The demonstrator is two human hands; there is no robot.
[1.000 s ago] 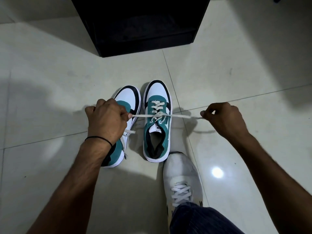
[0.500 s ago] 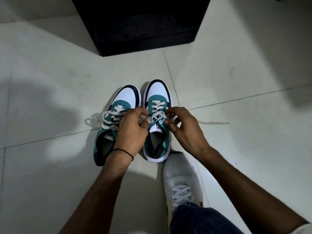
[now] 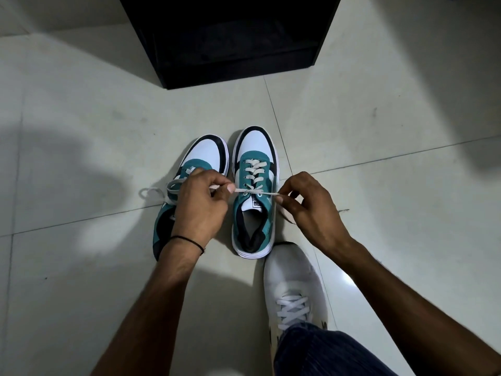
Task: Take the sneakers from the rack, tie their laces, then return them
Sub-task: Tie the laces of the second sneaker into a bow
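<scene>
Both hands, left and right, now slightly farther apart, pinching the right sneaker's lace taut.

Two sneakers side by side on floor, rack behind, worn shoe in front

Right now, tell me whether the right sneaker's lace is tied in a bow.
Not yet: lace crossed once, ends pulled sideways by both hands, no loops.

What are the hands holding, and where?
Left hand and right hand each pinch one end of the lace on the right teal sneaker, beside its knot.
</scene>
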